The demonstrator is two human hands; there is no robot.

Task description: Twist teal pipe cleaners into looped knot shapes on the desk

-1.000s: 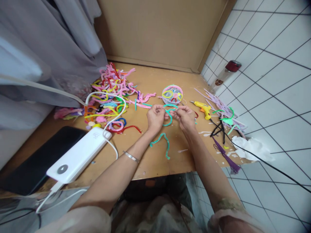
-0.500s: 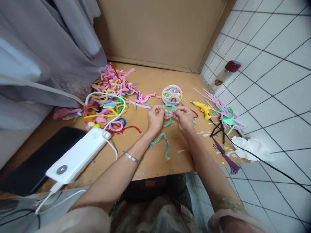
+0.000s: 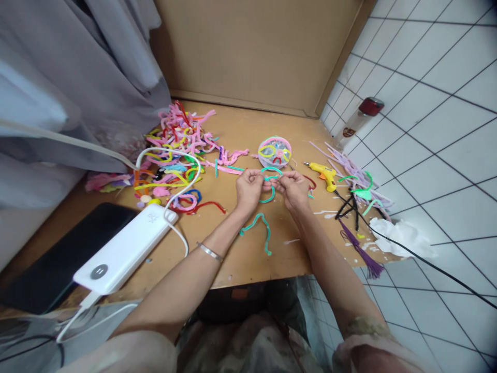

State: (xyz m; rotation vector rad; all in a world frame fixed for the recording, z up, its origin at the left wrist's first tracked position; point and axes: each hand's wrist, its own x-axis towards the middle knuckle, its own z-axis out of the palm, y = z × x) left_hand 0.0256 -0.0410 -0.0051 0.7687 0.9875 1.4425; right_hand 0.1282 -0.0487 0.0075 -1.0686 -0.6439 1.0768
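Between my hands is a teal pipe cleaner (image 3: 267, 200) bent into curves, one loop arching above the fingertips and another hanging below. My left hand (image 3: 250, 190) pinches it from the left, thumb against forefinger. From the right, my right hand (image 3: 294, 189) pinches the same pipe cleaner, its fingertips close to those of the left. The exact join is hidden by the fingers. Another teal pipe cleaner (image 3: 267, 228), bent like a hook, lies on the table just below my hands. Beyond them stands a round pink-rimmed piece (image 3: 275, 152) with yellow loops on it.
A heap of coloured pipe cleaners (image 3: 182, 134) covers the back left. In front lie a white power bank (image 3: 124, 248) with a cable and a black slab (image 3: 66, 259). At right are a yellow glue gun (image 3: 325, 175), lilac strips (image 3: 349, 166), a purple tassel (image 3: 363, 254) and crumpled tissue (image 3: 402, 238).
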